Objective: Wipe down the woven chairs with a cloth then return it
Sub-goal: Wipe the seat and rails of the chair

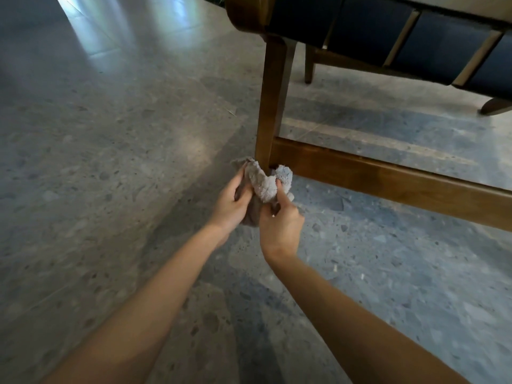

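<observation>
- Hands, two, bare, on bare forearms; the left hand (231,202) curls its fingers round the left end of the cloth; the right hand (279,220) pinches the right end between thumb and forefinger.
- One cloth (261,184), grey and fluffy, bunched into a sagging loop between the hands; it is held at the foot of the chair leg, its far lobe close against the wood; whether it touches cannot be told.
- One near chair leg (273,106), brown varnished wood, flat-sided, slightly tapered.
- One chair (243,12) above and right of that leg; several wide dark blue woven straps (440,48) with pale bands between.
- One rail (388,178), a squared wooden bar running right from the leg's base.
- One floor (110,162), glossy grey speckled stone, all round the leg.
</observation>
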Tool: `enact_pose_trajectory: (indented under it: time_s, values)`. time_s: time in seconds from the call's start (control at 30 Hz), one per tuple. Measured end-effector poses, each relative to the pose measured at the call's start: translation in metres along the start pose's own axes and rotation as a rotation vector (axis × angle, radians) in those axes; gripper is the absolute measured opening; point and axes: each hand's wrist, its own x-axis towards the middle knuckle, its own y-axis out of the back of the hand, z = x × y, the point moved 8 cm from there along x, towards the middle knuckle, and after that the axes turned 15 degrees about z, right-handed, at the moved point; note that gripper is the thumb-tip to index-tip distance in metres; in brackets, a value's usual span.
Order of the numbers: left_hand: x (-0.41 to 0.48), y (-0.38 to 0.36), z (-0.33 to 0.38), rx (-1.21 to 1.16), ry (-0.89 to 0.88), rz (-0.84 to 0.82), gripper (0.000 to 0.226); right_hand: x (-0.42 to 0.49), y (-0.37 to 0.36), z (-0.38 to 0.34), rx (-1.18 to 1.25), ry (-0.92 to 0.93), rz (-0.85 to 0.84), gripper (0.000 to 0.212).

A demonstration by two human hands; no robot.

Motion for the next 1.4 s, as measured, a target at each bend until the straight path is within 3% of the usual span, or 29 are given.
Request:
enact_pose_trajectory:
  time_s: [0.2,0.4,0.6,0.73,0.87,1.03,1.13,1.4]
  values:
    - [0.018,-0.003,0.009,0.044,-0.048,0.006,0.041,0.013,-0.023,-0.007,0.170,-0.136,-0.073,0.041]
    - [0.025,-0.006,-0.013,0.094,0.000,-0.037,0.037,0.017,-0.042,0.006,0.198,-0.162,-0.164,0.048]
    - [0.023,-0.005,-0.044,0.095,0.061,-0.051,0.035,0.011,-0.055,0.031,0.190,-0.208,-0.244,0.069]
    - [0.013,-0.006,-0.055,0.104,0.058,-0.048,0.036,0.003,-0.065,0.049,0.154,-0.256,-0.343,0.070]
    - [0.009,-0.005,-0.042,0.048,0.041,-0.039,0.034,0.007,-0.061,0.045,0.186,-0.256,-0.324,0.070]
    - [0.014,-0.007,-0.002,-0.076,-0.012,-0.013,0.030,0.019,-0.038,0.013,0.277,-0.090,-0.142,0.046]
    - [0.014,-0.007,0.005,-0.077,-0.045,0.037,0.028,0.024,-0.032,0.012,0.207,-0.039,-0.083,0.036]
    - [-0.001,0.005,-0.029,0.065,-0.010,0.082,0.029,0.009,-0.031,0.036,0.007,-0.107,-0.285,0.037]
